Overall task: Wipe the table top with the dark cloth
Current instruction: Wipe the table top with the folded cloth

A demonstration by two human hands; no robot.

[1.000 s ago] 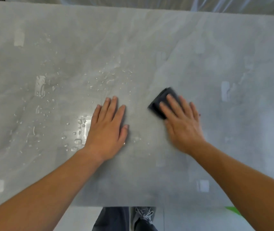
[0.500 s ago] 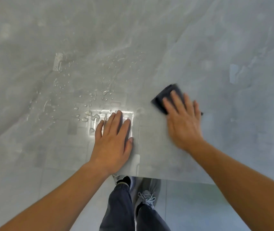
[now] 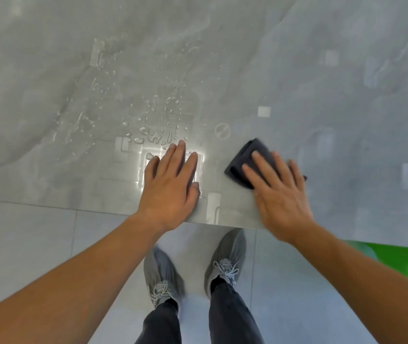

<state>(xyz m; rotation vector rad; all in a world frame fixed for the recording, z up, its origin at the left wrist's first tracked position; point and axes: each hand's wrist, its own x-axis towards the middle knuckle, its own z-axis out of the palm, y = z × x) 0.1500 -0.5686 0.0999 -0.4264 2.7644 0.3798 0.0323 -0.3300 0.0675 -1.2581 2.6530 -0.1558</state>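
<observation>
The grey marble table top (image 3: 297, 83) fills the upper part of the view. A folded dark cloth (image 3: 243, 161) lies flat on it near the front edge, pressed down under the spread fingers of my right hand (image 3: 277, 192); only its far left corner shows. My left hand (image 3: 171, 184) rests flat on the table beside it, fingers together, holding nothing. Water drops (image 3: 158, 115) are scattered on the surface beyond and left of my left hand.
The table's front edge (image 3: 78, 209) runs just under both wrists. Below it are grey floor tiles, my two grey shoes (image 3: 163, 276) and dark trousers. A green patch (image 3: 401, 261) shows on the floor at the right.
The view has tilted down, so the table edge, floor and shoes now show. Both hands have drawn back toward the front edge, the right one dragging the cloth with it.
</observation>
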